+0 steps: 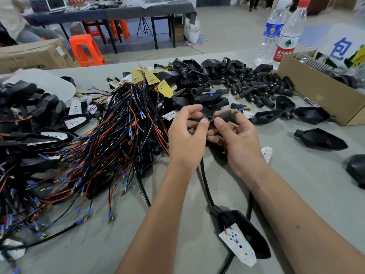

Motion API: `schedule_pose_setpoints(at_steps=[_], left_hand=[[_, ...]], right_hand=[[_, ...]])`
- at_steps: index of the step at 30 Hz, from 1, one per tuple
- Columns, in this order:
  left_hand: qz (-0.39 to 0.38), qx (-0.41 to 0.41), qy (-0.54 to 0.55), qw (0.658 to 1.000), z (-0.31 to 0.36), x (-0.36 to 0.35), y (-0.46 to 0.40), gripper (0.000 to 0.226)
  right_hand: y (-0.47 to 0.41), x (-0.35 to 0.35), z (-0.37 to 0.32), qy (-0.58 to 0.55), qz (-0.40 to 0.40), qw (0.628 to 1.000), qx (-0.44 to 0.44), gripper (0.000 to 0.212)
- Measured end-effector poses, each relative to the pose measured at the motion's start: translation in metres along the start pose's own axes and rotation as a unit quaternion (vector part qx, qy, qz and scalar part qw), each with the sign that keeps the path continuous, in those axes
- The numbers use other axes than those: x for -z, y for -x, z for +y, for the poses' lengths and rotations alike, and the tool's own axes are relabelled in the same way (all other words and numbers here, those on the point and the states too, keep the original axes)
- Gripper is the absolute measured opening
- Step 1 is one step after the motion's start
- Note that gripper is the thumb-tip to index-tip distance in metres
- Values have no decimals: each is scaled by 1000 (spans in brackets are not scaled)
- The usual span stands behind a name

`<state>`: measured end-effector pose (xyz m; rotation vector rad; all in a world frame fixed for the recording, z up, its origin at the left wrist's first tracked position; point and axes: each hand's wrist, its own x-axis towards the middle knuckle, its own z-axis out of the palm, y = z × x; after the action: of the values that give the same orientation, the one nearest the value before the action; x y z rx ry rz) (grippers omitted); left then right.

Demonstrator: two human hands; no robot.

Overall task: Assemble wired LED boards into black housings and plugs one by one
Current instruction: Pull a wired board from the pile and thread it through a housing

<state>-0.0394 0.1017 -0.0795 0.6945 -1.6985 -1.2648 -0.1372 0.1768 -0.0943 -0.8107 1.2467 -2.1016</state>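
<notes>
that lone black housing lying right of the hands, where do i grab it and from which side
Take the housing across its wide middle body, coming from above. It lies flat with its hollow side up, narrow neck to the left and pointed tip to the right. Nothing on the table touches it, so both long edges look free for a pinch.

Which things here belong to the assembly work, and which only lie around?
Job: black plug held by both hands; wired LED boards pile; loose black housings; plug pile; housing with LED board.
Lying about: water bottles; cardboard box; orange stool.
</notes>
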Motion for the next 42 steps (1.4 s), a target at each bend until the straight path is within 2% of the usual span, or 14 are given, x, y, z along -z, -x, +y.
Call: schedule_pose_setpoints(at_steps=[3, 6, 10, 13, 16, 22, 25, 37, 42], left_hand=[[-9, -9, 9, 1000, 2, -2, -2, 22], [-17, 11, 89, 996, 5, 1, -2, 6], [29, -27, 75, 996, 5, 7, -7, 9], [32, -49, -12, 998, -2, 16, -10, 14], [-19, -75, -109, 991, -8, 22, -9, 20], [-80, -94, -117, 986, -10, 17, -6, 16], [-88, -100, -118, 984, -9, 15, -5, 13], [-14, -91, -140, 986, -9, 8, 0, 15], [-10, -101, -135, 986, -8, 6, -1, 21]], right_hand=[[2, -4, -1, 29, -14, 999, 7, 7], [3, -5, -1, 63, -15, 998, 15, 12], [2, -4, -1, 44, 2, 999, 8, 12], [0, 0, -3, -45, 42, 998, -18, 9], [-1, 4, -5, -110, 66, 991, -33, 16], [0, 3, -6, -108, 61, 990, -67, 22], [0, 3, -7, -106, 52, 990, -83, 15], [2, 0, -8, -114, 47, 989, -82, 18], [1, 0, -9, -117, 49, 989, -81, 25]])
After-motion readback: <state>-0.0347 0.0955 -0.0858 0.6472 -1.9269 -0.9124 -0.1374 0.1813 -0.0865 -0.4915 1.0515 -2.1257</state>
